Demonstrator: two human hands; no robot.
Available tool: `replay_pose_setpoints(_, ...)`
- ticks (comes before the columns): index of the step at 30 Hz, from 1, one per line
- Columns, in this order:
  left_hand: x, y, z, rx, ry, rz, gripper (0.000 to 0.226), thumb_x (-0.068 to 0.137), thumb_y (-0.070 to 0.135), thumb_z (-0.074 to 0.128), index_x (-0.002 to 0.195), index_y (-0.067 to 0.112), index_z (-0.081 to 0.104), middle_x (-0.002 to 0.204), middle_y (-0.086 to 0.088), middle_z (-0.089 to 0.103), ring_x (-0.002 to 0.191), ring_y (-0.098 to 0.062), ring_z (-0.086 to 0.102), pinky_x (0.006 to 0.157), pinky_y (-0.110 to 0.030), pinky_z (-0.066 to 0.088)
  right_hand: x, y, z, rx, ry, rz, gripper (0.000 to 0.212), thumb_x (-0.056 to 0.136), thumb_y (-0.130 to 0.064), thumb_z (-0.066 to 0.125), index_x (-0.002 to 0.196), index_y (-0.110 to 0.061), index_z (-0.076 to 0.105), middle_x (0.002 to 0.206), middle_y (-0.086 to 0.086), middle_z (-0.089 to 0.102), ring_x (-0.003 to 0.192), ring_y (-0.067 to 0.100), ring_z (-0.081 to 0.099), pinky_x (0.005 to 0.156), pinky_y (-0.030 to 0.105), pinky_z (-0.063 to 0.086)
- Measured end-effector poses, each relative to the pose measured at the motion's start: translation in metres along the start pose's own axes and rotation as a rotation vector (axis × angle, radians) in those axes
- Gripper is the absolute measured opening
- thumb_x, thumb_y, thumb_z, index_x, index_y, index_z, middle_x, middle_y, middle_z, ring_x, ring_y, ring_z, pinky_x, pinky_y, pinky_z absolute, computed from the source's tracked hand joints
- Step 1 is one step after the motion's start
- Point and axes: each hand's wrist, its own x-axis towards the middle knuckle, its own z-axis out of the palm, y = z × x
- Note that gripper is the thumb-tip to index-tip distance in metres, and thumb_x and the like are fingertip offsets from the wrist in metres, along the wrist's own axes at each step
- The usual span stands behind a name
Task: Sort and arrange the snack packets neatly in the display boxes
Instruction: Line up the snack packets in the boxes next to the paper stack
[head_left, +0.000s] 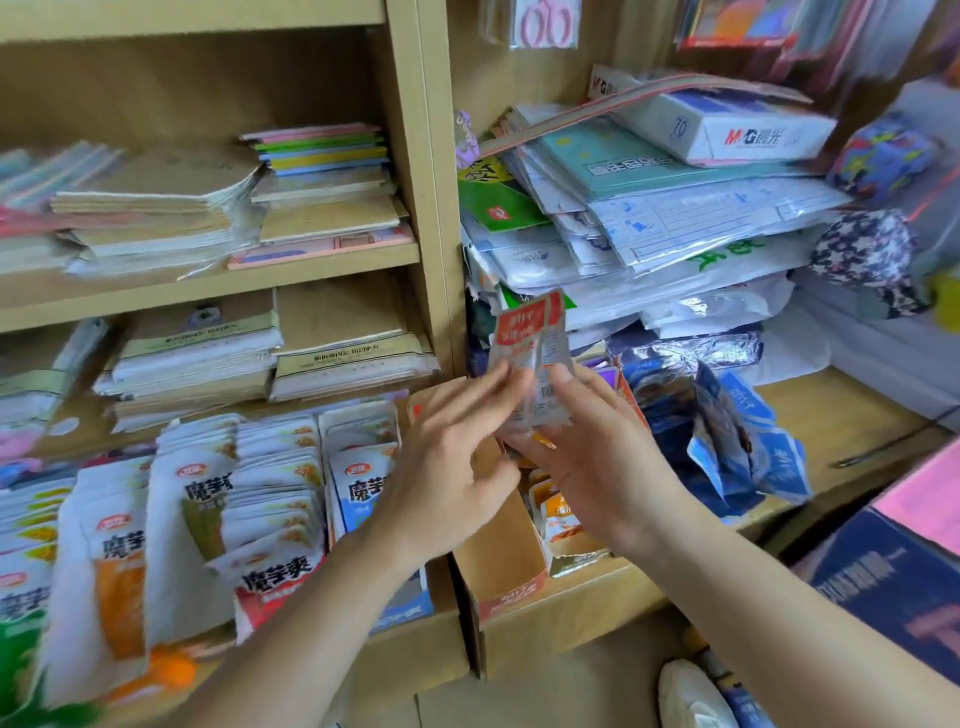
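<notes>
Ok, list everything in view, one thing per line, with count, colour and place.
Red snack packets: a few, exact count unclear, red and clear, held up over the open box.
Open cardboard box: one, brown, below the hands, holding orange packets.
White snack packets: many, white with orange, green, blue or red prints, in rows at lower left.
Blue packets: a loose heap, count unclear, right of the box.
Notebook stacks: several, tan and pastel, on the left shelves.
Paper ream: one, white, atop the plastic-wrapped stationery pile at upper right.
Left hand: fingertips on the red packets.
Right hand: grip on the packets' lower end.
</notes>
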Motion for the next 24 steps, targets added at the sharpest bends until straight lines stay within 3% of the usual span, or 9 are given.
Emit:
replay_pose_setpoints(4,0.002,-0.001,-0.007,-0.224,-0.032,-0.068,0.05,0.086,0.018,0.05,0.134,0.023,0.064,0.146,0.012,0.055,0.139,-0.01,0.044,0.113,-0.047,0.04,0.0,0.003,-0.005,-0.064,0.098,-0.059,0.036,0.088,0.001,0.066,0.123,0.001,0.059,0.121,0.025,0.066,0.107,0.033,0.068,0.089,0.044,0.059)
replay_pose_setpoints(7,0.006,0.0,-0.018,-0.474,0.024,-0.19,0.037,0.085,0.023,0.054,0.114,0.016,0.076,0.13,0.007,0.068,0.128,-0.01,0.057,0.102,-0.035,0.051,0.002,0.001,-0.009,-0.167,0.145,-0.078,0.031,0.088,0.009,0.062,0.118,-0.002,0.062,0.108,0.017,0.073,0.099,0.031,0.072,0.078,0.039,0.061)
replay_pose_setpoints(10,0.013,-0.002,-0.029,-0.387,0.187,-0.225,0.029,0.087,0.025,0.068,0.116,0.023,0.071,0.118,0.003,0.066,0.108,-0.006,0.062,0.081,-0.022,0.055,0.006,0.001,-0.013,-0.302,0.121,-0.056,0.032,0.089,0.01,0.061,0.118,-0.002,0.064,0.107,0.015,0.075,0.1,0.032,0.073,0.082,0.045,0.061)
replay_pose_setpoints(14,0.019,-0.011,-0.044,-0.358,0.16,-0.375,0.058,0.088,0.018,0.077,0.14,0.03,0.053,0.123,0.011,0.061,0.103,-0.002,0.063,0.078,-0.019,0.055,0.009,0.003,-0.018,-0.478,-0.02,0.017,0.031,0.09,0.008,0.064,0.119,-0.002,0.063,0.11,0.014,0.074,0.104,0.032,0.072,0.088,0.048,0.06)
replay_pose_setpoints(18,0.02,-0.02,-0.056,-0.328,0.088,-0.331,0.033,0.086,0.008,0.077,0.107,0.032,0.071,0.096,0.015,0.075,0.081,-0.004,0.068,0.072,-0.024,0.056,0.011,0.006,-0.02,-0.708,-0.14,-0.002,0.031,0.09,0.002,0.068,0.12,-0.006,0.064,0.111,0.011,0.075,0.104,0.026,0.072,0.091,0.048,0.058)
replay_pose_setpoints(21,0.019,-0.025,-0.065,-0.343,0.091,-0.369,0.023,0.086,0.005,0.076,0.085,0.027,0.073,0.076,0.007,0.075,0.067,-0.004,0.066,0.063,-0.022,0.057,0.008,0.012,-0.016,-0.87,-0.132,-0.105,0.048,0.088,-0.005,0.074,0.133,-0.011,0.058,0.115,0.005,0.072,0.104,0.015,0.071,0.086,0.037,0.061)
replay_pose_setpoints(24,0.018,-0.034,-0.075,-0.289,0.143,-0.358,0.021,0.087,0.007,0.075,0.081,0.027,0.07,0.071,0.01,0.074,0.063,-0.003,0.066,0.062,-0.019,0.056,-0.004,0.021,-0.018,-1.202,-0.001,-0.417,0.062,0.087,-0.011,0.076,0.143,-0.022,0.052,0.128,-0.005,0.061,0.104,0.005,0.064,0.082,0.019,0.057)
